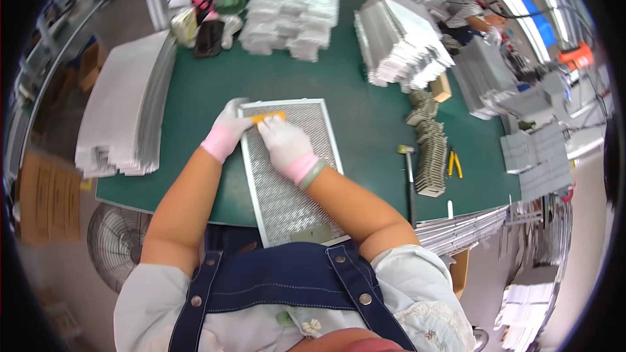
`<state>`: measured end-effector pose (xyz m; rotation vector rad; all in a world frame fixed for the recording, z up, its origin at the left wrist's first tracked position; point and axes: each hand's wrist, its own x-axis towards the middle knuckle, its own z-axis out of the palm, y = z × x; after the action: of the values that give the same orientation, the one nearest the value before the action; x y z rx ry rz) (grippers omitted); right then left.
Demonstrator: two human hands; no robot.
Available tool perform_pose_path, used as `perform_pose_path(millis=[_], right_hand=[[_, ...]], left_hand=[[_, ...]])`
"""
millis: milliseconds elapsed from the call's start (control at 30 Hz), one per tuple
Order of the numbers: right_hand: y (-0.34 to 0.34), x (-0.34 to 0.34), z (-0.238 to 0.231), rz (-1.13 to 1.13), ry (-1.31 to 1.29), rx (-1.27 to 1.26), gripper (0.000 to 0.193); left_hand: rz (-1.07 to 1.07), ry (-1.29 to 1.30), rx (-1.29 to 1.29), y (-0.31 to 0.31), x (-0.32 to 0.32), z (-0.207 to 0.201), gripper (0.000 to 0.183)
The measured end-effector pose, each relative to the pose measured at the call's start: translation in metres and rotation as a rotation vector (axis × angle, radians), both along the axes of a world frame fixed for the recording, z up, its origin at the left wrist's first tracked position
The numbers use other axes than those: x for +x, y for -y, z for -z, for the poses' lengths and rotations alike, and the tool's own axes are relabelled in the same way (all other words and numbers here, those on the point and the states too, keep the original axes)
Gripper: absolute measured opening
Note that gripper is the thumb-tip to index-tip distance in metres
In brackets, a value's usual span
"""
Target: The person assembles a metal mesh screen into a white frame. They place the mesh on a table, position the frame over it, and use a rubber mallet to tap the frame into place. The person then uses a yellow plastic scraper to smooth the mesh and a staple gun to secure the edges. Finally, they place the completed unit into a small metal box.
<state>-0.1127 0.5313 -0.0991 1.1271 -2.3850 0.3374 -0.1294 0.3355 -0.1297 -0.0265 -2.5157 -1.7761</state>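
A rectangular mesh filter panel [293,186] with a thin silvery frame lies in front of me, its near end at my apron. My right hand [287,146], in a white glove with a pink cuff, is closed on a flat yellow bar-shaped tool [268,117] that lies against the mesh near the panel's far end. At the panel's far left corner, my left hand [227,129], gloved likewise, grips the frame edge beside the tool's left end; its fingertips are partly hidden. A greenish-grey flat piece [312,234] rests on the mesh at the near end.
The green table [365,186] carries stacks of silvery sheets [124,101], mesh pads [290,10] and more panels [401,39]. Right of the panel are a hammer [409,179], a row of small grey brackets [431,160] and yellow-handled pliers [454,163]. A floor fan [117,241] stands at left.
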Motion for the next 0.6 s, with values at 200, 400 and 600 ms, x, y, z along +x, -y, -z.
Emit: perform_pose_path(millis=[200,400,600], right_hand=[[-0.128,0.055,-0.014,0.324,0.124,-0.401,0.042],[-0.208,0.086,0.012,0.686,0.242,0.011,0.040],[-0.201,0.063,-0.045,0.485,0.050,-0.461,0.044]], left_hand=[[-0.142,-0.007,0.141,-0.016,0.019,0.002,0.049],[-0.079,0.026,0.759,-0.032,0.041,-0.025,0.043],[0.044,-0.273,0.560,-0.060,0.046,-0.105,0.043]])
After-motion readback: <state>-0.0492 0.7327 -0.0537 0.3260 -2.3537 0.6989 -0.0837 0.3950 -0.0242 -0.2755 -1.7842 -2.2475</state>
